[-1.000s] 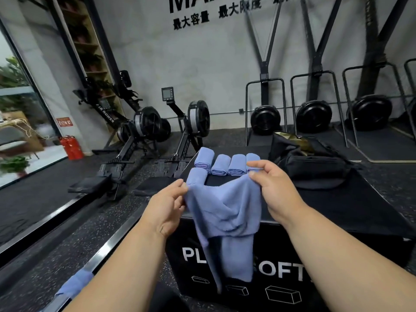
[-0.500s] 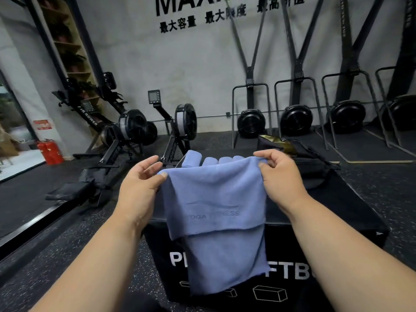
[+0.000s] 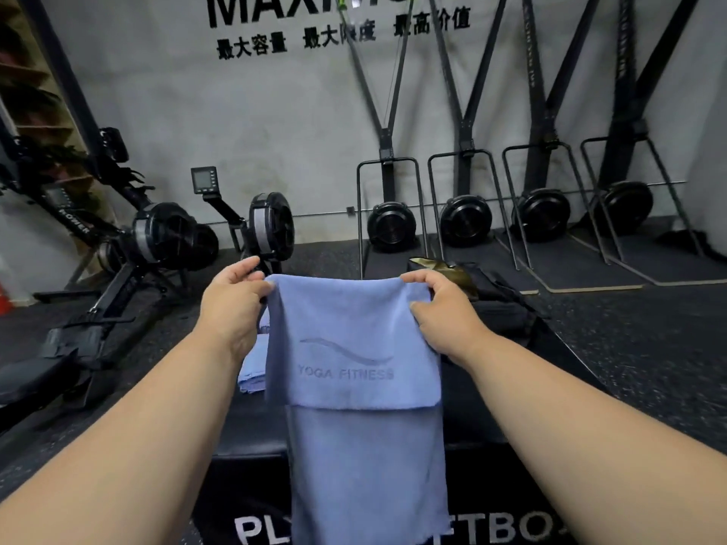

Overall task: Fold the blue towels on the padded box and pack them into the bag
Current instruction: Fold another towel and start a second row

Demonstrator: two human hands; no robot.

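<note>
Left hand (image 3: 232, 304) and right hand (image 3: 440, 308) pinch the blue towel's (image 3: 354, 348) top corners, doubled over (mid-fold); bag (image 3: 499, 304) packing remains.

A gym. Black rowing machines (image 3: 165, 245) stand on dark rubber flooring (image 3: 629, 320) at left. Along a grey wall (image 3: 275, 112), upright ski-type trainers (image 3: 464, 214) rise in a row above round black flywheels. Large black lettering (image 3: 342, 33), partly Chinese, is painted high up. What may be wooden shelving (image 3: 35, 72) edges the far left.
</note>
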